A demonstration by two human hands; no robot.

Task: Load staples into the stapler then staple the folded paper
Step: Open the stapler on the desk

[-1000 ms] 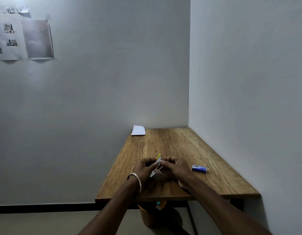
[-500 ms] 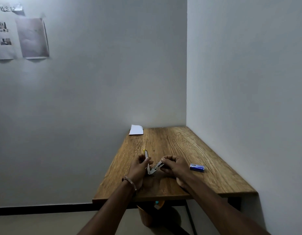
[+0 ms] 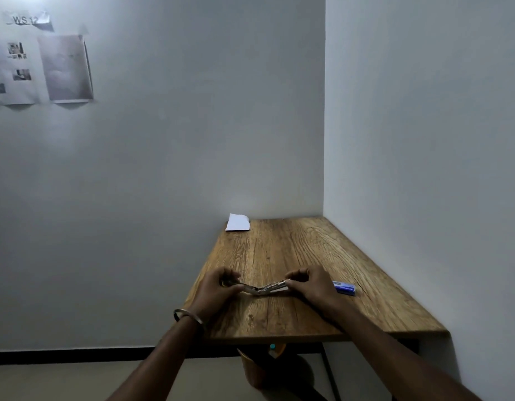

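A small metal stapler (image 3: 262, 288) lies swung wide open, almost flat, on the wooden table (image 3: 293, 256) near its front edge. My left hand (image 3: 218, 287) grips its left arm and my right hand (image 3: 311, 285) grips its right arm. A blue staple box (image 3: 344, 287) rests on the table just right of my right hand. The folded white paper (image 3: 238, 222) sits at the table's far left corner, well away from both hands.
Walls close the table in at the back and along the right side. An orange stool (image 3: 262, 363) stands under the front edge. Printed sheets (image 3: 42, 70) hang on the wall at upper left.
The stapler has gone from nearly closed and upright between my hands to spread wide open and low over the table. My hands have moved apart.
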